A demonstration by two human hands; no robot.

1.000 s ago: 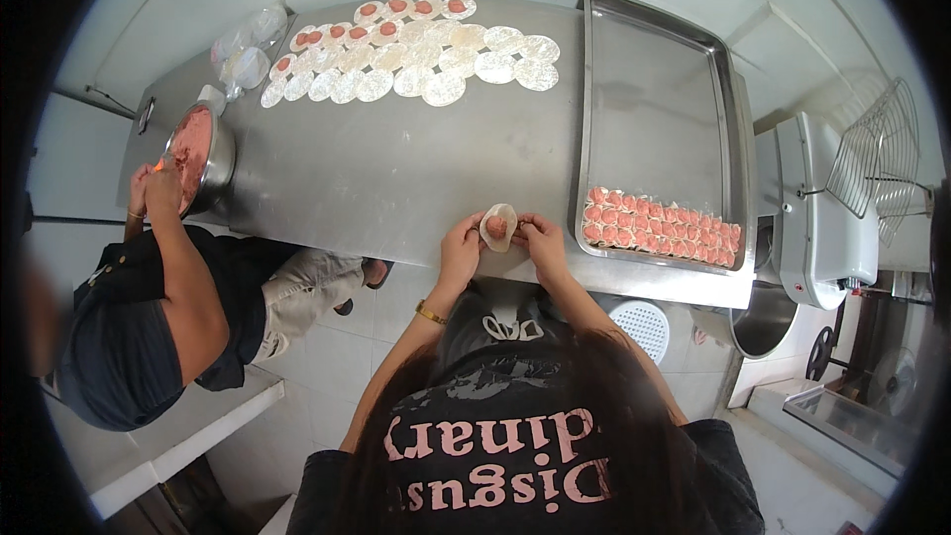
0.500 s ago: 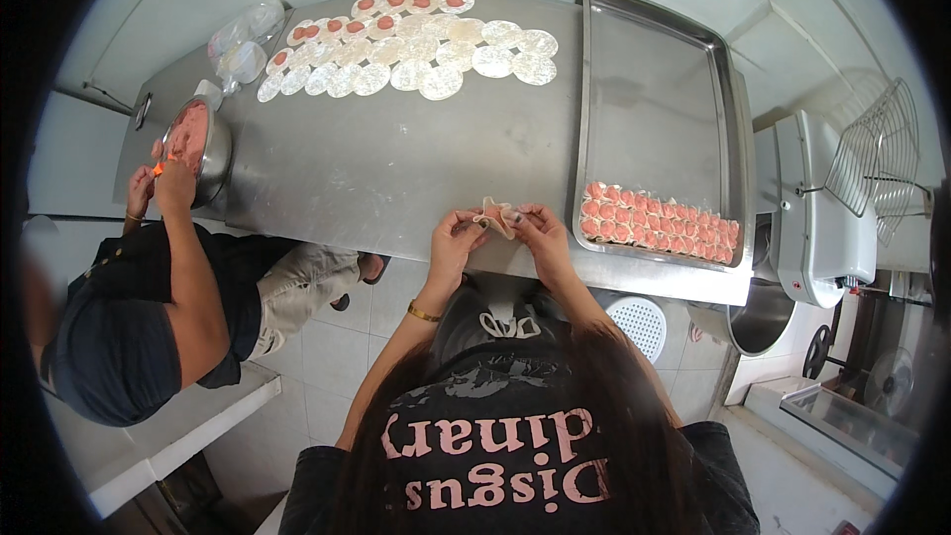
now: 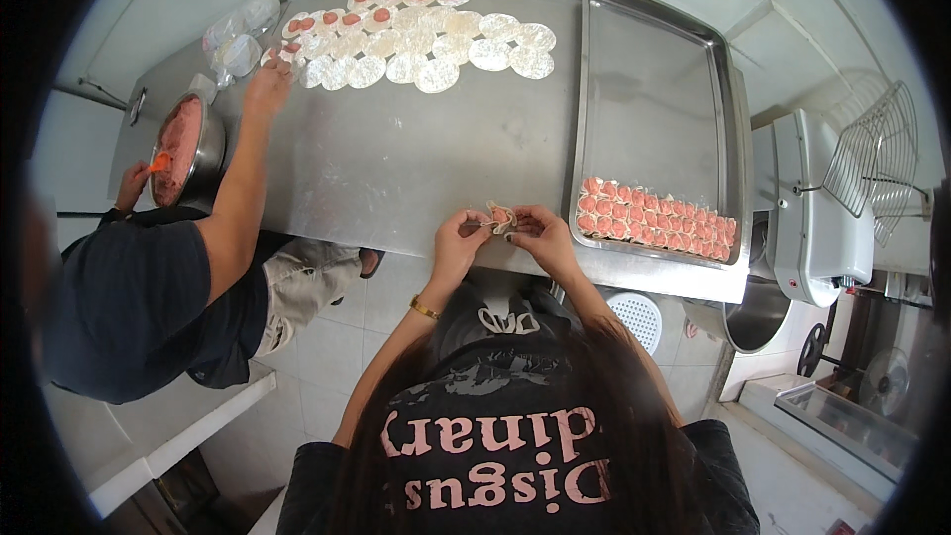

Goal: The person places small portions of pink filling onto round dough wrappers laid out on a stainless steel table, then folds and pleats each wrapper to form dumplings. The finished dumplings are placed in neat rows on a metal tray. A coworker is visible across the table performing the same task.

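Note:
Between my two hands, at the near edge of the steel table, is a dumpling [image 3: 501, 219] with its pale wrapper gathered around pink filling. The fingers of my left hand [image 3: 462, 238] pinch it from the left, and my right hand [image 3: 545, 235] grips its right side. To the right, a deep metal tray [image 3: 654, 253] holds several close rows of dumplings with pink filling showing on top, along its near end. Round wrappers [image 3: 436, 75] lie spread over the far part of the table, some bearing pink filling.
On the left, a co-worker's hand [image 3: 267, 84] reaches to the wrappers; the other holds an orange tool [image 3: 159, 161] at a steel bowl [image 3: 206, 144] of pink filling. Plastic bags [image 3: 238, 35] lie at the back left. A white machine [image 3: 807, 203] stands right of the tray.
The co-worker's nearer hand has moved from the bowl to the leftmost wrappers. In my fingers the dumpling's wrapper has drawn in closer around its filling.

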